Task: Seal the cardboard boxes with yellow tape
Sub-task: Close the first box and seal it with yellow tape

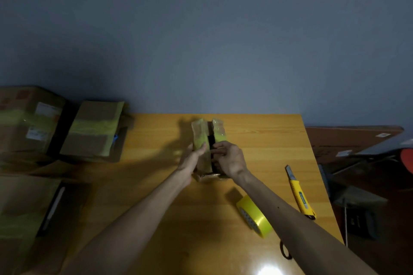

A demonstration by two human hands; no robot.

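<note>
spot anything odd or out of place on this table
The yellow utility knife lies near the right edge of the table with its blade extended. The small cardboard box shows a dark gap between its taped flaps.

Dim grey-blue wall (201, 40) behind glossy wooden table (257, 136).

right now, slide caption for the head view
Left hand steadies, right hand grips a small cardboard box; yellow tape roll, utility knife nearby

This is a makeshift packing corner in a plain room. A wooden table (156, 185) stands against a bare blue-grey wall (201, 40). Taped cardboard boxes (89, 131) are piled at the left. A yellow tape roll (257, 216) and a utility knife (299, 194) lie near the right edge.
</note>
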